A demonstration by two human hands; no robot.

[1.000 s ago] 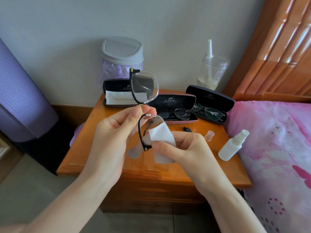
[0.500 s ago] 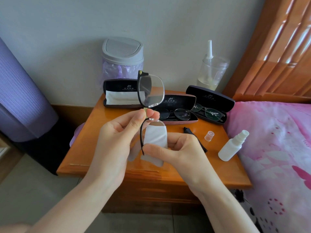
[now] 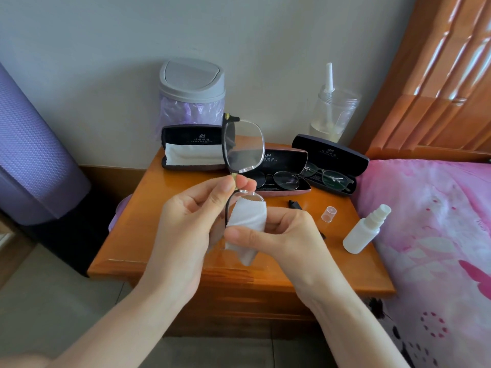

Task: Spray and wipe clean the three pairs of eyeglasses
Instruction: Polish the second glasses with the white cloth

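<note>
over the middle of the orange wooden counter [image 3: 138, 235], i hold the black-rimmed glasses [image 3: 243, 147] on end, one lens above the other. my left grip [image 3: 191, 224] pinches the gold bridge between thumb and forefinger, so the upper lens stands just above that pinch, in front of the open cases. my right grip [image 3: 281, 235] is clamped on the white cloth [image 3: 247, 219], thumb in front and fingers behind. the cloth is folded around the lower lens, which sits directly below the left pinch and between my two grips. only the top edge of that lower lens shows above the cloth, and a corner of the cloth hangs below my thumb.

behind the grips three cases lie open along the back of the counter. the left case [image 3: 191, 139] is black and holds only a folded white cloth. the middle case [image 3: 281, 158], pink-edged, holds a second pair [image 3: 281, 180], and the right case [image 3: 329, 155], black, holds a third pair [image 3: 330, 179]. to the right of my right grip a small clear cap [image 3: 328, 214] stands on the counter. just beyond it the white spray bottle [image 3: 364, 229] lies tilted at the counter's edge, beside the pink bed [image 3: 438, 221]. a grey-lidded bin [image 3: 191, 86] and a clear jar [image 3: 333, 115] stand by the wall.
</note>
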